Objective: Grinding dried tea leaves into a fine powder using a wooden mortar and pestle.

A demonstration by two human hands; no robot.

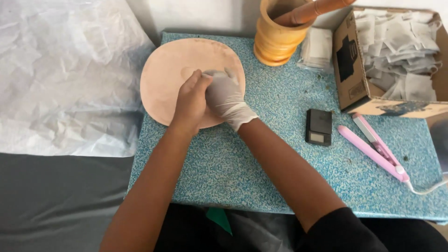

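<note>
Flanking hands (210,95), mortar (277,35), scale (318,127), flat iron (373,147)

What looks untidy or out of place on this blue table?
Dark crumbs lie scattered on the blue table near the cardboard box. Only the right hand wears a glove; the left hand is bare.

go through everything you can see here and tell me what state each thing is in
left hand: bare, closed over the plate.
right hand: gloved, pressed against the left; what they hold is hidden.
round plate: flat on the foam board.
wooden mortar: upright, pestle leaning inside.
cardboard box: on its side, open, full of small sachets.
pocket scale: lying flat, display blank.
pink sealing iron: jaws apart, corded.
</note>
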